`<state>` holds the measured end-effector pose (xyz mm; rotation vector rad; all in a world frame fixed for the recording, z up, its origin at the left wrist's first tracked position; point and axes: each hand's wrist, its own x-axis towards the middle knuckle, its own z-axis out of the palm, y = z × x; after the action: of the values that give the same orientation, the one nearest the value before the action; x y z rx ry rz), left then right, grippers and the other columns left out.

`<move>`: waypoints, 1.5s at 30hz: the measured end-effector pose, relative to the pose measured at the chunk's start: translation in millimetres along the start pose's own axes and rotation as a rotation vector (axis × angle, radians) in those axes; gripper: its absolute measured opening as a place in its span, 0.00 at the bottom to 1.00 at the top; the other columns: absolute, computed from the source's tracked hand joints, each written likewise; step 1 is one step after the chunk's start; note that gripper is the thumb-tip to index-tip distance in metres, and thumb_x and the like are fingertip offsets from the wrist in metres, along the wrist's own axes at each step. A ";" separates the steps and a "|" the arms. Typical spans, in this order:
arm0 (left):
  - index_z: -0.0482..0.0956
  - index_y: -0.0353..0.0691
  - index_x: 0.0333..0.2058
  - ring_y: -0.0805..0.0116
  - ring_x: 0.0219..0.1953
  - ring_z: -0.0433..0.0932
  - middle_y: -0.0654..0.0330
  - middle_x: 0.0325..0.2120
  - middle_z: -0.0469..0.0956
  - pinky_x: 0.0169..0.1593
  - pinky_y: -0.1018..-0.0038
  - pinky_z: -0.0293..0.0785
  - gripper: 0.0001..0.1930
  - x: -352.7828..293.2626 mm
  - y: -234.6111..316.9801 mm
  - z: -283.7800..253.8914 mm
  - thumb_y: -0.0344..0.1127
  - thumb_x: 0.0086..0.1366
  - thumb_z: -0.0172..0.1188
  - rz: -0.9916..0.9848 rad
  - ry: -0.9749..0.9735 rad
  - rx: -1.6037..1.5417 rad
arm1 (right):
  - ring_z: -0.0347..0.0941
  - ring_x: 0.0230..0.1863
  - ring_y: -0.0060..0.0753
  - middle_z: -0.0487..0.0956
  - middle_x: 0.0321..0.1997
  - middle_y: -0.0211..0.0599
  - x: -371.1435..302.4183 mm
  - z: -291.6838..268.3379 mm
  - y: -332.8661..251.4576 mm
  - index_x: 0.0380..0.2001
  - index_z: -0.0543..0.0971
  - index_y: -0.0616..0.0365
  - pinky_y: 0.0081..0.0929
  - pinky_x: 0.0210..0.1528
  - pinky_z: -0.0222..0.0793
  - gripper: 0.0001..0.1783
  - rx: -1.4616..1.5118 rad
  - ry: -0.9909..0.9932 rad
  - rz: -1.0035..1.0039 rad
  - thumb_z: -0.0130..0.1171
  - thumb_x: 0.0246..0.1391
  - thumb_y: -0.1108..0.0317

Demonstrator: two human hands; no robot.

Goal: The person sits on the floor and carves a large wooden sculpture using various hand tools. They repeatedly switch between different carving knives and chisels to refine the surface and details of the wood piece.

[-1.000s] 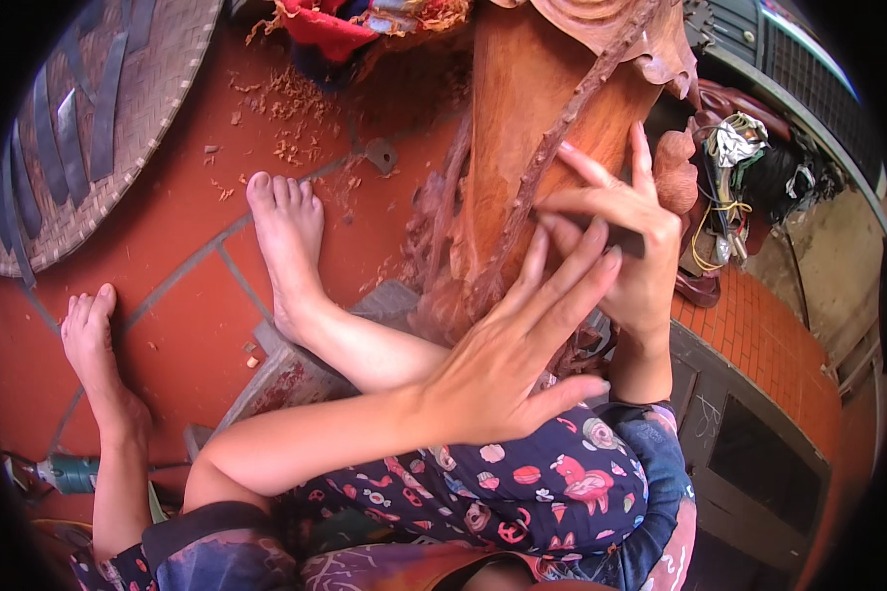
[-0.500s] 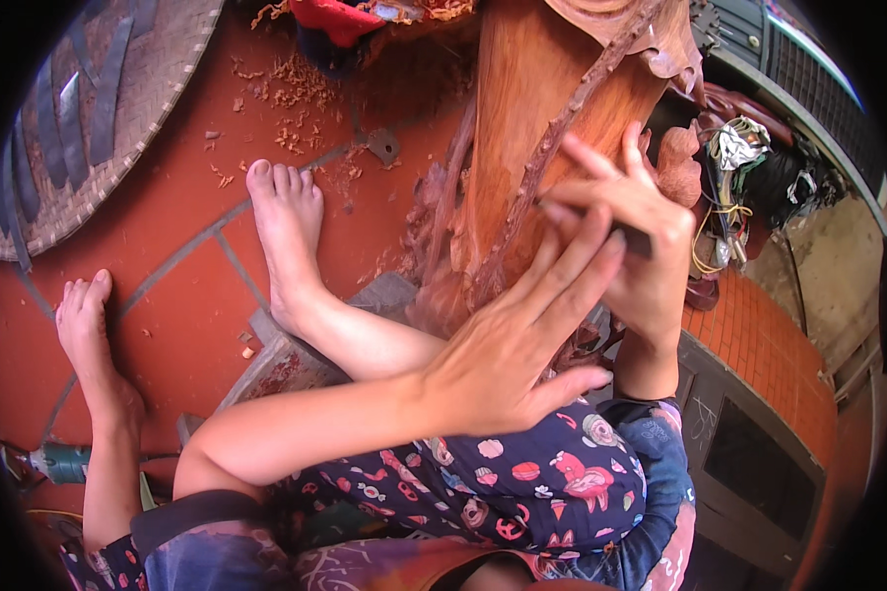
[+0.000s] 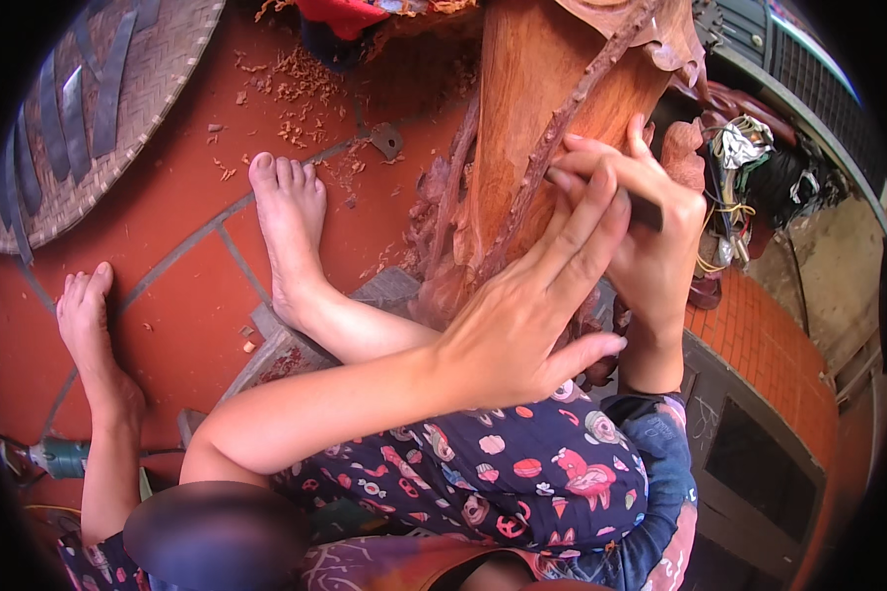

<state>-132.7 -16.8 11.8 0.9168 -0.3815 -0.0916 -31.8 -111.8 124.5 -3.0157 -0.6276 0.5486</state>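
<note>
A large reddish-brown wood carving stands before me, with a smooth panel and a knobbly carved stem running slantwise across it. My right hand is closed around a dark flat strip, held low over the panel just right of the stem. Its exact kind cannot be made out. My left hand reaches across from the left, fingers straight and thumb apart. Its fingertips rest on or right beside the strip and the right hand's fingers. The strip's working end is mostly hidden by the fingers.
A round woven tray at upper left carries several dark flat strips. Wood shavings and a small metal plate lie on the red tiles. Bundled cables hang at right. A green power tool lies at lower left.
Both hands have shifted slightly, the right one a little right, with the strip still in it. The left hand's fingers have moved up and right along with it.
</note>
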 end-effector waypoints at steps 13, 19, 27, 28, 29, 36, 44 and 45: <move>0.32 0.34 0.75 0.31 0.75 0.44 0.32 0.75 0.29 0.72 0.56 0.57 0.59 11.8 8.4 -5.1 0.46 0.62 0.69 0.014 0.031 -0.016 | 0.83 0.52 0.50 0.87 0.33 0.34 -1.0 0.1 3.1 0.33 0.85 0.59 0.71 0.71 0.53 0.05 -0.065 -0.080 -0.121 0.64 0.51 0.77; 0.33 0.34 0.75 0.30 0.74 0.47 0.31 0.74 0.31 0.71 0.56 0.60 0.59 -1.0 4.2 -4.0 0.45 0.62 0.70 0.023 0.006 0.010 | 0.84 0.50 0.48 0.87 0.34 0.38 -5.3 3.2 2.9 0.34 0.85 0.60 0.70 0.72 0.52 0.07 -0.012 0.007 -0.127 0.63 0.51 0.79; 0.44 0.35 0.75 0.34 0.76 0.46 0.40 0.76 0.39 0.73 0.53 0.55 0.53 8.7 3.6 -6.2 0.43 0.60 0.69 0.036 -0.041 -0.048 | 0.85 0.46 0.42 0.87 0.38 0.42 -18.5 7.7 4.2 0.34 0.85 0.71 0.61 0.69 0.64 0.07 0.100 0.225 -0.006 0.67 0.53 0.77; 0.45 0.35 0.75 0.32 0.75 0.46 0.42 0.76 0.40 0.73 0.52 0.56 0.52 7.2 8.0 -7.6 0.41 0.60 0.69 0.034 -0.067 -0.053 | 0.85 0.46 0.41 0.87 0.41 0.47 -24.8 3.1 -1.3 0.36 0.85 0.73 0.48 0.58 0.77 0.09 0.109 0.218 0.022 0.65 0.56 0.76; 0.47 0.36 0.75 0.30 0.75 0.46 0.44 0.77 0.41 0.72 0.51 0.57 0.52 5.3 11.7 -8.9 0.38 0.59 0.69 0.034 -0.079 -0.067 | 0.86 0.42 0.41 0.87 0.39 0.50 -28.9 3.7 -4.8 0.35 0.86 0.72 0.36 0.47 0.82 0.09 0.219 0.292 0.037 0.64 0.55 0.76; 0.47 0.40 0.76 0.28 0.76 0.39 0.45 0.77 0.43 0.75 0.47 0.48 0.50 -16.2 23.0 -14.1 0.38 0.61 0.68 0.010 -0.091 -0.098 | 0.87 0.43 0.49 0.84 0.48 0.61 -38.3 2.0 -11.2 0.23 0.72 0.65 0.35 0.42 0.83 0.14 0.288 0.295 0.015 0.65 0.58 0.73; 0.38 0.30 0.75 0.28 0.76 0.36 0.29 0.74 0.36 0.75 0.45 0.38 0.52 -19.7 24.7 -17.5 0.46 0.67 0.65 -0.091 -0.129 0.004 | 0.56 0.75 0.71 0.57 0.74 0.72 -29.4 8.7 -18.8 0.29 0.84 0.61 0.54 0.75 0.51 0.07 -0.062 0.051 0.142 0.68 0.47 0.70; 0.37 0.29 0.75 0.29 0.76 0.36 0.28 0.74 0.35 0.75 0.46 0.38 0.53 -20.6 27.0 -17.6 0.46 0.67 0.64 -0.110 -0.127 0.006 | 0.55 0.75 0.72 0.56 0.75 0.73 -28.5 10.1 -20.1 0.28 0.83 0.61 0.57 0.74 0.51 0.06 -0.129 0.041 0.106 0.68 0.47 0.70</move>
<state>-147.8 17.9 17.6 0.9400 -0.4496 -0.2506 -67.4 -105.0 126.3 -3.1873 -0.5223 0.4650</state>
